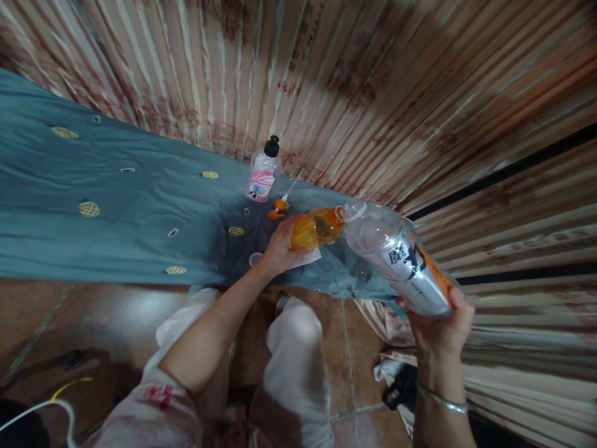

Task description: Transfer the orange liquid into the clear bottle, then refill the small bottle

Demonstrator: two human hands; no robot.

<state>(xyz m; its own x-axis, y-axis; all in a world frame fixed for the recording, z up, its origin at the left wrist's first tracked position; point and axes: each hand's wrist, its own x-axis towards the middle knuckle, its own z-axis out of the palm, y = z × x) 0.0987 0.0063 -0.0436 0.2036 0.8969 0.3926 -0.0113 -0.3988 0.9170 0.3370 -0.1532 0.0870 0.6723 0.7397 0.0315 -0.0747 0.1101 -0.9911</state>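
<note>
My left hand (283, 244) is wrapped round an amber see-through bottle (316, 228), which lies tilted with its orange neck pointing right. The lower end of a large clear plastic bottle (396, 261) with a silver and orange label rests in my right hand (441, 317). Its mouth meets the amber bottle's neck, and it slopes down toward that neck's side of the picture's middle. Whether liquid is passing between them, I cannot tell. An orange pump top (278, 208) with a thin clear tube lies behind my left hand. A small clear round cap (255, 258) sits beside my left wrist.
A clear bottle with a black cap and pink label (262, 177) stands on the teal patterned cloth (140, 205). Pleated curtains (261, 74) hang behind and to the right. Dark and white cloth items (400, 382) lie on the tiled floor (342, 348). A white cable (41, 407) is at lower left.
</note>
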